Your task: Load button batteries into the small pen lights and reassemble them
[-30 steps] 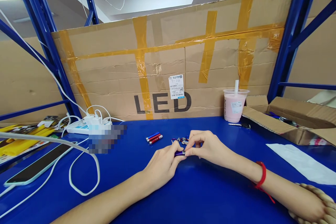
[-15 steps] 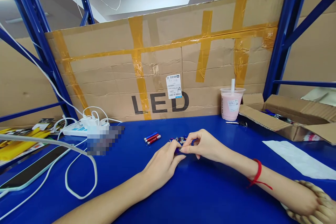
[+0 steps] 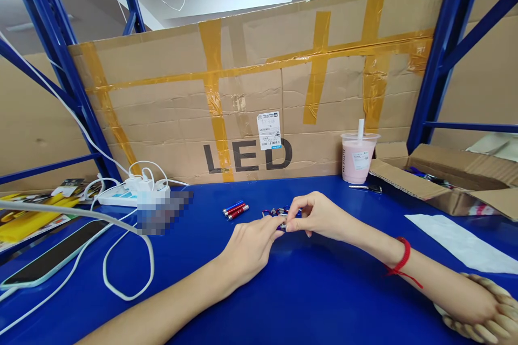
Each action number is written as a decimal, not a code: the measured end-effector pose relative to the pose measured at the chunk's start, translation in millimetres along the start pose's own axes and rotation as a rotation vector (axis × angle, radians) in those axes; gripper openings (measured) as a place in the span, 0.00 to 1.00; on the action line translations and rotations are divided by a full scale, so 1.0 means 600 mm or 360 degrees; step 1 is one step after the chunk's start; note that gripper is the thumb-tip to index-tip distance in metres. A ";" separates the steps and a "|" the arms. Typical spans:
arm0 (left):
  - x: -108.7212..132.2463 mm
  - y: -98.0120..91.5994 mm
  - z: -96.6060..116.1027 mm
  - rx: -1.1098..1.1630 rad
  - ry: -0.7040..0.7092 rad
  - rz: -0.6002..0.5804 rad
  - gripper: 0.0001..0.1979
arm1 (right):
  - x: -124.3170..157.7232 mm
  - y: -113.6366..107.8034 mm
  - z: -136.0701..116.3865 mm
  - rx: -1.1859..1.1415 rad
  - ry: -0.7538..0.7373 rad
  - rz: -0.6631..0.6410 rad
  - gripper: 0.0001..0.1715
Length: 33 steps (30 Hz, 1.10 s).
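Broadly, smooth blue surface (image 3: 307, 291) leaving room nearside, ending at brown cardboard panel (image 3: 251, 97), left hand (image 3: 247, 250) and right hand (image 3: 318, 216) pinching small shiny blue-and-silver piece (image 3: 283, 223) between fingertips.

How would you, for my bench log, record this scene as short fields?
Left hand: fingers around a small blue-and-silver piece, mostly hidden
Right hand: thumb and finger pinched at that piece
Beyond hands: small metal and coloured parts, partly covered
Left of hands: blue tube and red tube, side by side
Back right: lidded pink drink, open carton
Far left: phone, power strip
Surface: blue table
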<state>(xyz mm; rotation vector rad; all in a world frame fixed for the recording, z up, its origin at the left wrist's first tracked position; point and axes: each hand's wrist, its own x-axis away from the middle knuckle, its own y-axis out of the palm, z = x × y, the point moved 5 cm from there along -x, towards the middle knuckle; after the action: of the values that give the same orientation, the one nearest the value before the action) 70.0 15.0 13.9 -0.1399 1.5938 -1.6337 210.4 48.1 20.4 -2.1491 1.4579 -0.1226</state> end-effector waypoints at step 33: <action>-0.002 0.012 -0.006 0.0308 -0.0123 -0.0210 0.12 | 0.028 0.014 -0.027 0.1419 -0.0759 -0.0200 0.20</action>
<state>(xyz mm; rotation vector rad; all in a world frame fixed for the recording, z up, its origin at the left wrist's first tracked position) 71.6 19.6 7.5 -0.2080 1.3847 -1.8522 204.5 24.7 26.8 -1.3933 0.7667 -0.2335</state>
